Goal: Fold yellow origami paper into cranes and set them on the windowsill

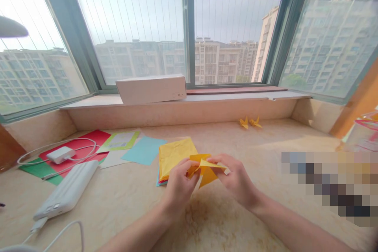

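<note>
Both my hands hold a partly folded piece of orange-yellow paper [206, 171] just above the beige stone sill. My left hand [178, 184] pinches its left side with fingers closed. Its right edge is pinched by my right hand [234, 177], thumb and fingers pressed together. Right behind the hands lies a stack of coloured paper sheets [174, 153] with a yellow one on top. Two small folded yellow paper cranes [250, 122] stand farther back near the wall.
A white power bank [66, 193] with a cable lies at the left. A white charger [60, 154] rests on red and green sheets [88, 141]. A light blue sheet [144, 150] lies beside them. A white box [151, 88] sits on the window ledge. A blurred patch covers the right.
</note>
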`<state>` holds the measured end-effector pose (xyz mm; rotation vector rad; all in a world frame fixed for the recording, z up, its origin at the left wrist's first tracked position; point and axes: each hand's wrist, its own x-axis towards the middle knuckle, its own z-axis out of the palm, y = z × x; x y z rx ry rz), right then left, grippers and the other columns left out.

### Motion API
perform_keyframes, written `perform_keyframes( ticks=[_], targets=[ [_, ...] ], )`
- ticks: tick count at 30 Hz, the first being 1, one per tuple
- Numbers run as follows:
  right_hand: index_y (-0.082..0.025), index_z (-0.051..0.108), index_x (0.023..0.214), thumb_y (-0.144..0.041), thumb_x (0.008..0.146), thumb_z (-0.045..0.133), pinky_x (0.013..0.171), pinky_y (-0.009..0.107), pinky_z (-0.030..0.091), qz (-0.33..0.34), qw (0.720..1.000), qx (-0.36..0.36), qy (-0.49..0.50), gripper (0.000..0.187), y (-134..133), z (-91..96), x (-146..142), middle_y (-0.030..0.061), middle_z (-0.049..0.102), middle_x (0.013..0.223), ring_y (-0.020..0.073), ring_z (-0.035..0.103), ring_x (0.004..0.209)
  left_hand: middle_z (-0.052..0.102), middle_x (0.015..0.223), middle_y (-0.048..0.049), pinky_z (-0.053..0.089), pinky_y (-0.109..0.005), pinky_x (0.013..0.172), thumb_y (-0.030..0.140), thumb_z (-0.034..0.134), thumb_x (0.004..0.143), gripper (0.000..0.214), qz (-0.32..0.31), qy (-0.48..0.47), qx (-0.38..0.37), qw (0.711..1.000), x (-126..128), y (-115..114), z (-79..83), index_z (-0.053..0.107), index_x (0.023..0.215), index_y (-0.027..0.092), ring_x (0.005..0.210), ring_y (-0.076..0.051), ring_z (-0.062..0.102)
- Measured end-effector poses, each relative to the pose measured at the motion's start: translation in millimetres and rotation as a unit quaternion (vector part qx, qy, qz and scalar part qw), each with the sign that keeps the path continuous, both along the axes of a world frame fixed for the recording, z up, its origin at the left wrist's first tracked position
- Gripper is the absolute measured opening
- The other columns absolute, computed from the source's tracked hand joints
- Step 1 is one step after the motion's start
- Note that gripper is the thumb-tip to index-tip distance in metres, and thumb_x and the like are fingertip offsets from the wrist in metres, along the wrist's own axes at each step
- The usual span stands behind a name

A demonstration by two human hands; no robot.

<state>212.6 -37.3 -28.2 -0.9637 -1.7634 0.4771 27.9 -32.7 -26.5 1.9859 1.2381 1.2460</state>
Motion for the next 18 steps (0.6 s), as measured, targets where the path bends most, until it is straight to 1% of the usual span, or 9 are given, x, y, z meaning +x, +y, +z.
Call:
perform_keyframes(
  ticks=[2,4,7,9,11,14,16,18],
  targets=[
    [-0.022,0.07,0.099,-0.028,0.087,0.061,0.085,0.038,0.052,-0.002,1.0,0.007,0.013,0.016,1,-0.2,0,0.0078,0.073,0.099,0.0231,0.067,0.093,0.07,0.09,-0.0086,0.053,-0.03,0.07,0.035,0.059,0.086,0.022,-0.011,-0.01,-0.01,1.0,0,-1,-1.1,0.071,0.092,0.017,0.082,-0.021,0.065],
    [-0.023,0.07,0.099,-0.028,0.087,0.063,0.086,0.038,0.052,0.011,1.0,0.016,0.013,0.015,0,0.7,1,0.0075,0.073,0.099,0.0228,0.067,0.093,0.07,0.097,-0.0099,0.053,-0.03,0.073,0.037,0.06,0.086,0.028,-0.029,-0.03,-0.015,0.999,0,-3,-1.7,0.068,0.104,0.017,0.086,-0.022,0.066],
    [-0.024,0.071,0.098,-0.027,0.088,0.063,0.089,0.038,0.051,0.043,0.998,0.038,0.005,0.013,-2,3.2,1,0.0072,0.072,0.1,0.0222,0.065,0.097,0.068,0.112,-0.0116,0.053,-0.033,0.081,0.034,0.059,0.087,0.042,-0.056,-0.058,-0.014,0.997,1,-8,-1.0,0.056,0.125,0.018,0.095,-0.023,0.065],
    [-0.025,0.071,0.1,-0.027,0.088,0.063,0.091,0.038,0.05,0.062,0.997,0.045,0.0,0.014,-4,4.3,2,0.0076,0.07,0.103,0.0222,0.064,0.1,0.065,0.12,-0.0122,0.051,-0.034,0.086,0.032,0.059,0.088,0.046,-0.052,-0.06,-0.009,0.997,1,-10,0.9,0.051,0.131,0.019,0.102,-0.024,0.064],
    [-0.027,0.072,0.101,-0.028,0.088,0.064,0.091,0.039,0.05,0.078,0.996,0.046,-0.012,0.015,-6,4.6,1,0.0075,0.07,0.105,0.0222,0.063,0.101,0.065,0.122,-0.011,0.05,-0.034,0.089,0.03,0.06,0.087,0.042,-0.047,-0.055,-0.007,0.997,2,-11,3.4,0.055,0.127,0.021,0.106,-0.024,0.062],
    [-0.028,0.072,0.103,-0.028,0.089,0.062,0.092,0.038,0.049,0.083,0.995,0.042,-0.02,0.017,-8,4.5,0,0.0071,0.069,0.105,0.0217,0.062,0.102,0.069,0.111,-0.0077,0.049,-0.033,0.09,0.023,0.057,0.086,0.026,-0.055,-0.057,-0.005,0.997,2,-9,5.5,0.066,0.111,0.021,0.102,-0.023,0.063],
    [-0.027,0.071,0.105,-0.028,0.091,0.059,0.093,0.038,0.049,0.067,0.997,0.039,-0.005,0.019,-7,4.6,-1,0.0077,0.067,0.107,0.0217,0.061,0.104,0.07,0.105,-0.0063,0.049,-0.032,0.088,0.016,0.055,0.084,0.025,-0.052,-0.07,-0.009,0.996,2,-7,5.0,0.069,0.104,0.021,0.098,-0.022,0.064],
    [-0.025,0.071,0.104,-0.03,0.091,0.058,0.094,0.038,0.049,0.042,0.998,0.032,0.026,0.019,-6,4.2,-1,0.0086,0.066,0.11,0.0223,0.061,0.107,0.07,0.103,-0.0058,0.049,-0.032,0.086,0.013,0.054,0.081,0.026,-0.047,-0.082,-0.021,0.995,2,-7,4.1,0.069,0.101,0.021,0.097,-0.022,0.064]
  ],
)
